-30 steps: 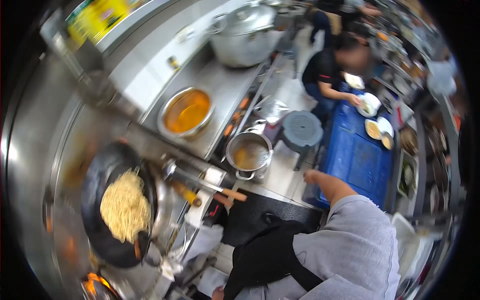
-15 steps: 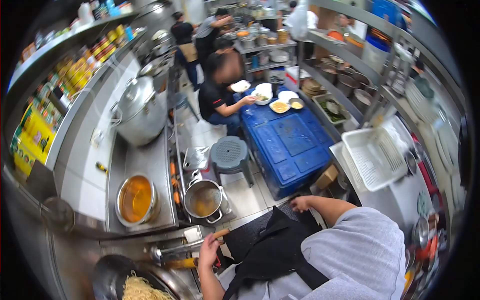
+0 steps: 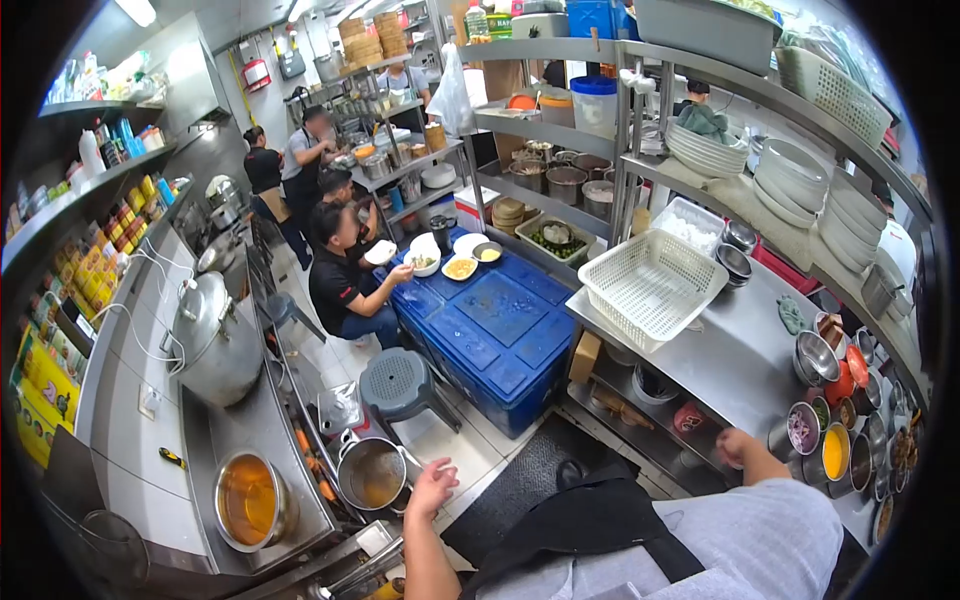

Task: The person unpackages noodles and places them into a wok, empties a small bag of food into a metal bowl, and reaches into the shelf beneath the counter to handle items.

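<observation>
My left hand (image 3: pixel 433 487) is raised in front of me, fingers apart and holding nothing. In the view it appears beside the two-handled pot (image 3: pixel 372 474), which stands low down with some liquid in it. My right hand (image 3: pixel 738 449) is out to the right, near the front edge of the steel counter (image 3: pixel 722 375). Its fingers are loosely bent, with no object visible in them. Closest to it on the counter are a metal container of yellow liquid (image 3: pixel 836 452) and one of chopped purple onion (image 3: pixel 802 428).
A blue chest (image 3: pixel 490 335) with plates of food stands ahead, a seated person (image 3: pixel 345 285) beside it. A grey stool (image 3: pixel 396 382) is on the floor. At left are a pot of amber liquid (image 3: pixel 250 500) and a large lidded pot (image 3: pixel 215 340). A white basket (image 3: pixel 652 288) overhangs the counter.
My view has swung right and up, bringing more of the right counter into sight. The noodle wok has left view. My left hand is now away from the wooden handle; my right hand is nearer the counter.
</observation>
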A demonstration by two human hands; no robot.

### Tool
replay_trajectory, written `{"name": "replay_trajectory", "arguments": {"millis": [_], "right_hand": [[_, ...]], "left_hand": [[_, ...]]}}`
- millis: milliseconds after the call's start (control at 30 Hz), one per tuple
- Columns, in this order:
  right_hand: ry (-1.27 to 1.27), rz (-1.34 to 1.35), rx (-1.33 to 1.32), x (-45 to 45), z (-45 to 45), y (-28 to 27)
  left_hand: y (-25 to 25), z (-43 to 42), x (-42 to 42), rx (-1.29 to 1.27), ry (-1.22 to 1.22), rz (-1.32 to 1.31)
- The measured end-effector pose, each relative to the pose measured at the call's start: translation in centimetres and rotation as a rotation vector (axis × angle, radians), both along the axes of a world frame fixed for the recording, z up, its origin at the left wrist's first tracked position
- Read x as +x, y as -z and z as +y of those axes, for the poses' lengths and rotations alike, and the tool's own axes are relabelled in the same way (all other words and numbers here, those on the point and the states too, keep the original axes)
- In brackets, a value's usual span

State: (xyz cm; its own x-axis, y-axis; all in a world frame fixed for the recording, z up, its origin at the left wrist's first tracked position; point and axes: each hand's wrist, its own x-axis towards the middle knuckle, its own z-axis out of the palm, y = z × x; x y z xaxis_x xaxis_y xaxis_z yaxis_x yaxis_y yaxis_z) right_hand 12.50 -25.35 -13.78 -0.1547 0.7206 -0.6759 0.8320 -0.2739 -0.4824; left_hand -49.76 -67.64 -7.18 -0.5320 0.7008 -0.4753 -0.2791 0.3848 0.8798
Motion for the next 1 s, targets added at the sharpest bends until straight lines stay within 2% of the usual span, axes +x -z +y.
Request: {"name": "replay_trajectory", "arguments": {"millis": [33,100,133,200,267,367,400,433,533,700,767,833,900,933,1000], "right_hand": [[0.106,-0.012,-0.108,1.8,-0.7,-0.9],[0.137,0.011,-0.141,1.6,-2.4,-5.2],[0.122,0.013,-0.145,2.2,-1.1,-5.6],[0.281,0.281,-0.07,3.5,2.4,-6.1],[0.23,0.287,0.164,1.3,6.5,-11.2],[0.056,0.298,0.697,0.6,13.4,-19.6],[0.123,0.38,0.774,-0.9,13.8,-24.7],[0.134,0.401,0.908,-0.5,15.7,-27.4],[0.138,0.384,1.298,1.7,20.4,-32.7],[0.118,0.253,1.43,3.7,25.0,-34.3],[0.076,0.174,1.455,3.7,26.5,-33.9],[-0.069,0.055,1.72,3.5,27.5,-33.4],[-0.018,0.051,1.603,3.0,27.4,-34.4],[0.033,0.058,1.494,2.6,27.0,-35.1],[0.046,0.026,1.467,2.1,26.9,-36.3]], "left_hand": [[-0.8,0.1,0.2,0.002,-0.006,0.012],[-1.9,0.2,0.7,0.005,0.04,-0.044],[-2.4,0.2,0.6,0.002,0.026,-0.041],[-3.7,0.2,-0.1,-0.097,-0.005,0.085],[-5.5,0.4,0.3,-0.14,-0.113,0.165],[-5.3,0.6,0.3,-0.194,-0.136,0.216],[-5.4,0.8,0.4,-0.228,-0.108,0.248],[-5.6,1.4,0.9,-0.262,-0.08,0.28],[-6.9,4.0,2.8,-0.296,-0.094,0.305],[-2.6,7.3,3.2,-0.391,-0.031,0.274],[-1.4,8.6,3.2,-0.471,0.087,0.26],[-1.5,10.2,3.3,-0.474,0.098,0.243],[-2.4,11.3,3.3,-0.489,0.121,0.221],[-3.7,12.1,3.1,-0.487,0.143,0.316],[-6.9,14.4,2.4,-0.466,0.186,0.508]]}}
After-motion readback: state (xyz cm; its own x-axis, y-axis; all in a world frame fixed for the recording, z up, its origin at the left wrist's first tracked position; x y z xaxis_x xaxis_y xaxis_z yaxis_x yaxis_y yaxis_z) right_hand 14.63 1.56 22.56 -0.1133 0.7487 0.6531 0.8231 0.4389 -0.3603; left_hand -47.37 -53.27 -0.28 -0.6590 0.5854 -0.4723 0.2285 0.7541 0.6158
